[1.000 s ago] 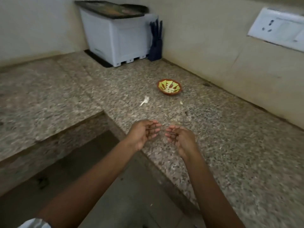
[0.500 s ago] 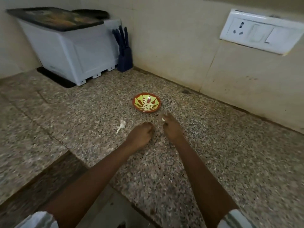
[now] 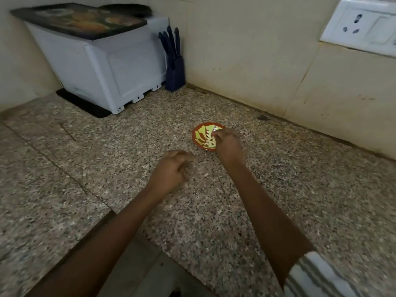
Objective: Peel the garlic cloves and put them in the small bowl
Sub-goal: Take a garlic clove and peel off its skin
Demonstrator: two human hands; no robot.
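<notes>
Head view: right hand (image 3: 228,146), pinching a clove (image 3: 215,131), now reaches the small bowl (image 3: 199,133).

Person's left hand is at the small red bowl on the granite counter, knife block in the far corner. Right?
No: the head view shows the right hand, pinching a garlic clove, at the small red bowl on the granite counter; the left hand hangs short of it. The knife block is in the far corner.

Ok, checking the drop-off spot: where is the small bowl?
Head view, right of centre: the small bowl sits on the counter, partly under the right hand.
</notes>
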